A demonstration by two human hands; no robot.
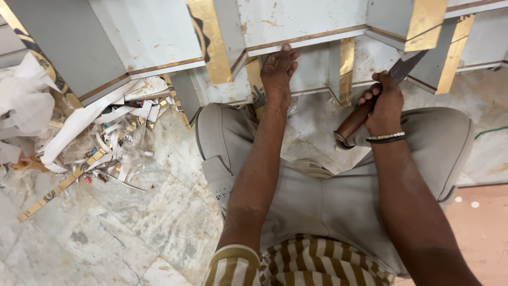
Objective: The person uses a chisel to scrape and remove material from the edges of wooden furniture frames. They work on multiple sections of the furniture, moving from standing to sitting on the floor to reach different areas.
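— What are the hands doing?

— The right hand (pixel 385 103) is wrapped tight round the brown wooden handle of a chisel (pixel 370 103). The dark blade runs up and to the right from the fist, and its tip lies against a gold-banded white block (pixel 418 21) at the far right of the marble floor (pixel 132 233). There is a beaded bracelet (pixel 386 137) at that wrist.

— And the left?

— The left hand (pixel 278 71) holds nothing. Its fingers are stretched out close together and pressed flat on the lower edge of a white panel with gold trim (pixel 296 21), right where the gold strip runs along it.

— Where does that panel sit?

— It stands along the floor's far edge, in a row of similar white and grey panels. Another gold-edged one (pixel 143 37) lies to its left, tilted.

— What's round the person?

— Beige trousers (pixel 317 196), knees spread to either side of both arms, and a striped brown-and-cream shirt (pixel 296 265) at the near edge.

— Anything else?

— A heap of torn white paper strips and clear plastic scraps (pixel 100 137) lies toward the floor's left edge, well apart from the hands, with a long gold strip (pixel 58 188) trailing out of it toward the near left.
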